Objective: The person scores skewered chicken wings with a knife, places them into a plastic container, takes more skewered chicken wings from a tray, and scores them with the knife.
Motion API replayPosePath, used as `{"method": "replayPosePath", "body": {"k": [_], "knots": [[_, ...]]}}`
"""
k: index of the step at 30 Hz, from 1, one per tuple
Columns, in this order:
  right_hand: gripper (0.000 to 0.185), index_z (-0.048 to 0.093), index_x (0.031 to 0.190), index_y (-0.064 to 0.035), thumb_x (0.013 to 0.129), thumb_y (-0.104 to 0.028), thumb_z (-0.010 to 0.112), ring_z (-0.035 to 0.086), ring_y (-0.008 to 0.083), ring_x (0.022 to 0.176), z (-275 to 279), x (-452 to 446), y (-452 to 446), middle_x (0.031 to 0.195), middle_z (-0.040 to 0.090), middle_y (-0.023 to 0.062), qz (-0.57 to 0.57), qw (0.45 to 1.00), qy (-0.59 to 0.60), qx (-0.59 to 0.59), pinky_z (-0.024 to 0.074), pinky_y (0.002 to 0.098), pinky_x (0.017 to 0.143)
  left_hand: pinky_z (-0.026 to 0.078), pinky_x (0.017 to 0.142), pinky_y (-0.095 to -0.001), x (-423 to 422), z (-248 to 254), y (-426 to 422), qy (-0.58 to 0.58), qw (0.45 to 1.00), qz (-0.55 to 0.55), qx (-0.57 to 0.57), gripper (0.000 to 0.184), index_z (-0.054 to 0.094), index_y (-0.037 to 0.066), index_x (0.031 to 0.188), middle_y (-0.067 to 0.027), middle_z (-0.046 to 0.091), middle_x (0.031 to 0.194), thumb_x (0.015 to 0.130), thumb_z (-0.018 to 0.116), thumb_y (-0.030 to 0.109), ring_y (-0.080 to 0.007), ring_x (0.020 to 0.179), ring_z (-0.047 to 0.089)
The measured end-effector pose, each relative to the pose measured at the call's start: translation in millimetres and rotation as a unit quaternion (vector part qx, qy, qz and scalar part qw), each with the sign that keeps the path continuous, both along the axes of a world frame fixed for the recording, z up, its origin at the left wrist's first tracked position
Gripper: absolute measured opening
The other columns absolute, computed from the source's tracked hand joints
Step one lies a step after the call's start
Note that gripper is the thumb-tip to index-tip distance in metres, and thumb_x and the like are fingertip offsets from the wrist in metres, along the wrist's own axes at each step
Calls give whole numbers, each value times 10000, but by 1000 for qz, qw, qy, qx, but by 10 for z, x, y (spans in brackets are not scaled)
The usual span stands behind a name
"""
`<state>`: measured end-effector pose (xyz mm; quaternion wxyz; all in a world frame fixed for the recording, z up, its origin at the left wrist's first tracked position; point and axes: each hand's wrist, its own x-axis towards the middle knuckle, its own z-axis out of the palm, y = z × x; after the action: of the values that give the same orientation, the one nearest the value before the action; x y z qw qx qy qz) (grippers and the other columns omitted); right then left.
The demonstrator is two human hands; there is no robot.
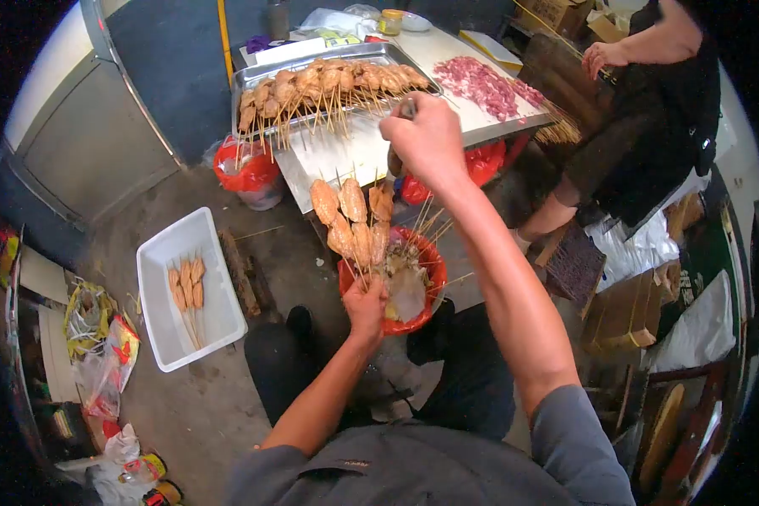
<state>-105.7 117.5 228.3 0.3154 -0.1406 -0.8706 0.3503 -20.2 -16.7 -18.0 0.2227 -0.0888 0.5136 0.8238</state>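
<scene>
My left hand (365, 305) is closed around the lower sticks of three meat skewers (361, 244), which look like chicken wings and fan upward above a red-lined bucket (437, 278). Above and to the right of them, my right hand (426, 139) is curled in a fist at the table's near edge. A dark, rounded end (408, 108) pokes out at the top of that fist; what it belongs to is mostly hidden. Behind my right hand, a metal tray (243, 78) carries many similar skewers, their sticks hanging toward me.
Chopped raw meat (485, 84) lies on the white table (312, 173). A white tub (162, 337) with several skewers stands on the floor at left. A second red-lined bucket (249, 173) is by the table. At right are another person (649, 126) and cardboard boxes (624, 312).
</scene>
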Motion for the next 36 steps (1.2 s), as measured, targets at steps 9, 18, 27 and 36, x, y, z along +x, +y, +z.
{"method": "replayPosePath", "body": {"k": [9,18,27,36], "knots": [[137,629,751,15,700,-111,640,578,173,452,-921,-156,205,641,640,106,-34,970,-72,-230,448,301,405,320,390,-221,-32,-84,45,18,999,4,-27,101,576,98,862,23,513,591,888,637,174,-68,452,437],[116,646,735,12,689,-95,658,579,156,445,-375,231,293,590,619,78,24,979,11,-204,465,294,410,282,424,-205,-28,-1,81,7,1000,10,-28,121,580,100,790,43,511,601,895,611,153,-37,477,409],[187,672,778,-5,685,-164,644,667,216,700,-1143,11,161,689,653,128,-36,974,-44,-220,518,345,676,312,394,-210,-28,9,71,1,999,-15,-39,127,570,109,795,28,535,598,886,624,179,-52,460,422],[166,665,790,7,700,-132,670,594,123,621,-604,559,66,666,643,78,-35,980,10,-198,483,299,608,287,398,-202,-24,44,66,-8,1000,-5,-13,108,573,96,788,30,528,599,872,619,145,-42,450,409]]}}
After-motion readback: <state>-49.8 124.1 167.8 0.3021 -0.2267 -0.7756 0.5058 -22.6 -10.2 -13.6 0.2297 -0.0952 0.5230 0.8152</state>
